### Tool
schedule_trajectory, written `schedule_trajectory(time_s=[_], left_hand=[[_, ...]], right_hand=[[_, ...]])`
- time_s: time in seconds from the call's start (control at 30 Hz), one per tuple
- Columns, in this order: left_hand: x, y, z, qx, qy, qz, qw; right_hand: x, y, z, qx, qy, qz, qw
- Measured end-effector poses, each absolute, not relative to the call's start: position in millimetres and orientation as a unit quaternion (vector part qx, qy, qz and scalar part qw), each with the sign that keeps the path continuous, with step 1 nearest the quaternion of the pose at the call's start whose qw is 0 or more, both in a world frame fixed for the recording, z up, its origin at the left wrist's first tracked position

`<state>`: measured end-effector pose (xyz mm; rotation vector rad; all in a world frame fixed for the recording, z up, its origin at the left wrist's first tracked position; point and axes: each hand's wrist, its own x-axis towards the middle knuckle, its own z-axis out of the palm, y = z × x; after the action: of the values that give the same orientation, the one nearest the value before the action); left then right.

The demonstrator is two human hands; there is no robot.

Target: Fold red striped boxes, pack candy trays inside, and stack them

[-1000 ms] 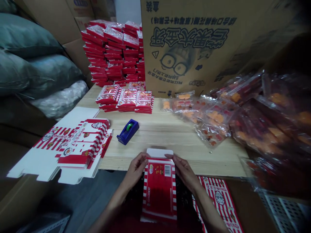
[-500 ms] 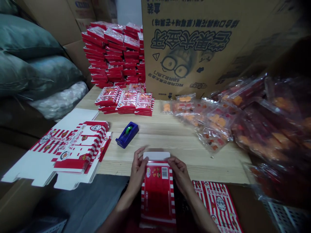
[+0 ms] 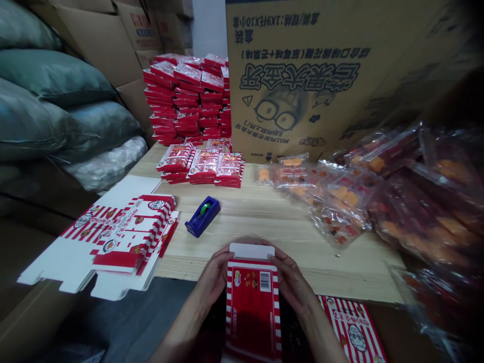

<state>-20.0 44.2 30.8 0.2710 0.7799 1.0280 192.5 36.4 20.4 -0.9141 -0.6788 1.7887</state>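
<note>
A red carton with white-striped edges and a barcode stands between my hands at the table's front edge. Its white end flap points away from me. My left hand grips the carton's far left corner, thumb near the flap's base. On the far right corner my right hand is closed, its fingers partly hidden behind the box. Beyond them on the table lies a blue tape dispenser with a green roll.
Flat printed cartons are stacked at left. Filled packs sit behind, before a tall pile of red boxes. Clear candy bags heap at right. A large cardboard box walls the back. Striped cartons lie low at right.
The view has shifted, so the scene sits slightly lower and further right. Both hands still hold the carton, and their fingers have moved further around behind its flap end.
</note>
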Motion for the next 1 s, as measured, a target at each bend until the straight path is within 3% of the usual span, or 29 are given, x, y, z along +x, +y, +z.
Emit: schedule_trajectory(time_s=[0.43,0.77,1.0], left_hand=[[-26,35,8,0.186,0.406,0.465,0.764],[-39,29,8,0.436,0.434,0.408,0.675],[-34,30,16,0.485,0.454,0.389,0.638]], right_hand=[[198,30,-1,-0.436,-0.232,0.730,0.473],[210,22,-8,-0.435,-0.362,0.684,0.459],[224,21,6,-0.425,-0.434,0.679,0.413]])
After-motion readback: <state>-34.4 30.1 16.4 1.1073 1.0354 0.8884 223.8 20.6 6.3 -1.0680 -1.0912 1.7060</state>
